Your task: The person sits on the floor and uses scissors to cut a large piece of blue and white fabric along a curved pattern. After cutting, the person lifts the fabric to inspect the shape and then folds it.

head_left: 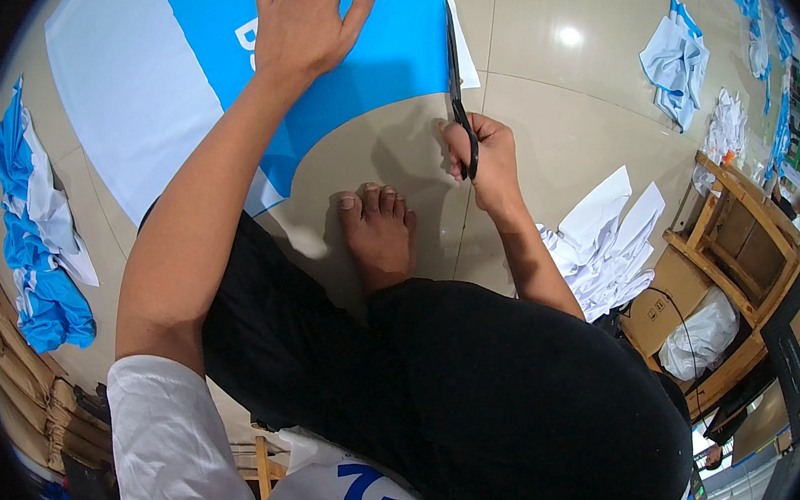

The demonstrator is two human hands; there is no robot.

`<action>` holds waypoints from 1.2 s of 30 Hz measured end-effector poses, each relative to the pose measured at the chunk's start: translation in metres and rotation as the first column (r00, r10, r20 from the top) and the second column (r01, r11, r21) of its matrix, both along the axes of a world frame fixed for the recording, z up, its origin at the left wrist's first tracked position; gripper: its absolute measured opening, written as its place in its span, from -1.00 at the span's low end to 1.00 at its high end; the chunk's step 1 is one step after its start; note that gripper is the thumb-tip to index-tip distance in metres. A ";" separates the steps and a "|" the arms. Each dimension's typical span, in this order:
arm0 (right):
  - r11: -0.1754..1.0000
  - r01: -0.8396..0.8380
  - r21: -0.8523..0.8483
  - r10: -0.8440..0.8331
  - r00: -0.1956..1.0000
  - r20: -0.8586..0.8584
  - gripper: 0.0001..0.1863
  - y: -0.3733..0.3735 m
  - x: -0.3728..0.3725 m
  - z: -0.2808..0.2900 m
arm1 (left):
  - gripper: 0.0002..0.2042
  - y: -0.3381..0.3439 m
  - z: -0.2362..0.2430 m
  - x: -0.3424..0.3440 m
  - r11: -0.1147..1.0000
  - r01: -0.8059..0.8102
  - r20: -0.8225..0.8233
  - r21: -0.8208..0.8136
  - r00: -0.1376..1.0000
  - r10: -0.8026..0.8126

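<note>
Trimming seems the step in hand: the right hand (487,157) clasps long black scissors (458,104) at the right edge of a flat blue-and-white fabric panel (359,93) on glossy beige floor tiles (555,134); the left hand (302,24) presses it, fingers spread. The next cut likely calls for steady cloth.

I see a glossy beige tiled floor (588,127), round white light reflection (569,36) (v. bright), brown wooden frame (714,274) at R.
</note>
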State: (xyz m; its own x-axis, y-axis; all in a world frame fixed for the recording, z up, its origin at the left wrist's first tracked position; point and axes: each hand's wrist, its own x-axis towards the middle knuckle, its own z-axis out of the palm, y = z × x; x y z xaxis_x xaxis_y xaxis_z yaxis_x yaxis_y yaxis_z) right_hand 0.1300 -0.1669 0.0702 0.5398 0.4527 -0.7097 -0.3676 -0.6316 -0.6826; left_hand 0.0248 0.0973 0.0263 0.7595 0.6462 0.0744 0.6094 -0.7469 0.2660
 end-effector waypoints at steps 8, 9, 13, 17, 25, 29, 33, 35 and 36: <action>1.000 0.019 0.004 -0.019 1.000 -0.017 -0.70 0.011 0.003 0.000 | -0.25 0.000 -0.001 0.000 1.000 -0.007 -0.015 -0.001 1.000 0.007; 1.000 0.024 0.003 -0.024 1.000 -0.018 -0.70 0.011 0.003 0.000 | -0.25 -0.001 -0.002 0.001 1.000 -0.006 -0.013 -0.001 1.000 0.006; 1.000 0.024 0.010 -0.024 1.000 -0.010 -0.73 0.015 0.002 0.001 | -0.25 0.000 0.000 -0.001 1.000 -0.005 -0.014 0.000 1.000 0.005; 1.000 0.023 0.000 -0.023 1.000 -0.007 -0.73 0.015 0.002 0.003 | -0.24 0.000 0.001 0.000 1.000 -0.007 -0.019 -0.013 1.000 0.007; 0.999 0.023 0.022 -0.023 1.000 -0.006 -0.74 0.010 0.001 -0.002 | -0.25 0.000 0.001 0.000 1.000 -0.006 -0.025 -0.004 1.000 0.006; 0.999 0.033 0.014 -0.033 0.999 -0.019 -0.72 0.011 0.001 0.000 | -0.24 0.001 0.001 0.001 1.000 -0.009 -0.035 -0.018 0.999 0.009; 0.999 0.025 0.025 -0.025 1.000 -0.010 -0.70 0.012 0.002 0.000 | -0.24 0.001 0.001 0.001 1.000 -0.013 -0.044 -0.022 0.999 0.012; 1.000 0.031 0.001 -0.031 1.000 -0.004 -0.69 0.018 0.003 0.003 | -0.24 0.001 0.000 0.001 1.000 -0.012 -0.047 -0.019 0.999 0.011; 0.999 0.033 -0.010 -0.033 0.999 -0.001 -0.68 0.021 0.004 0.004 | -0.24 0.001 0.000 0.000 1.000 -0.010 -0.048 -0.013 0.999 0.010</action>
